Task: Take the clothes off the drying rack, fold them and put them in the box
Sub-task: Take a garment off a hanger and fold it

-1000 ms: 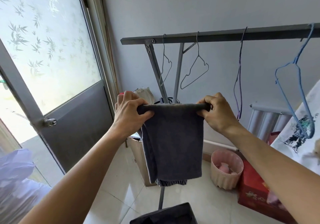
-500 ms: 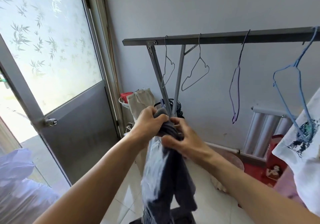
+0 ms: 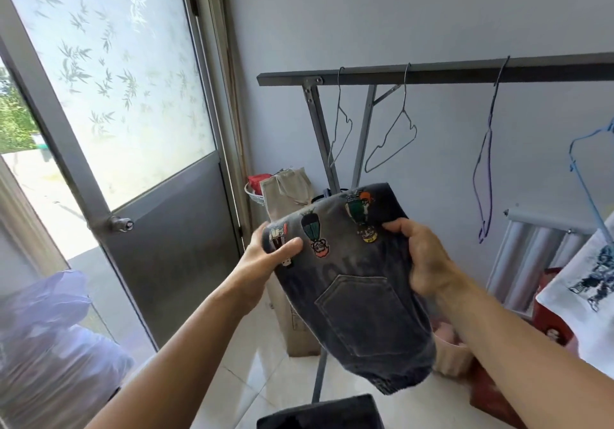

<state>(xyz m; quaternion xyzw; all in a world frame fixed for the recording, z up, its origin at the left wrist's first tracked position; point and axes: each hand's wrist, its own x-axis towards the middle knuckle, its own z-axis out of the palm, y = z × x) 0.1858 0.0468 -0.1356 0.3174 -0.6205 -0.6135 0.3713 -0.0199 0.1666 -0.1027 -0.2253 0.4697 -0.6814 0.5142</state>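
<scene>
I hold a folded pair of dark grey jeans (image 3: 352, 282) in front of me, flat side up, showing a back pocket and several colourful patches. My left hand (image 3: 265, 255) grips its left edge with the thumb on top. My right hand (image 3: 422, 255) grips its right edge. Behind it stands the grey metal drying rack (image 3: 432, 72) with bare wire hangers (image 3: 392, 136) and a purple hanger (image 3: 483, 176). A white printed shirt (image 3: 584, 282) hangs at the far right. The dark box (image 3: 319, 412) shows at the bottom edge, below the jeans.
A metal door with frosted glass (image 3: 126, 129) stands ajar on the left, with a filled plastic bag (image 3: 50, 345) below it. A cardboard box with a canvas bag (image 3: 285, 189), a pink basket (image 3: 452, 352), a red box (image 3: 551, 325) and a radiator (image 3: 531, 252) line the wall.
The jeans went from hanging spread between my hands, to bunched together, to a compact folded bundle held flat. My view has shifted left and up.
</scene>
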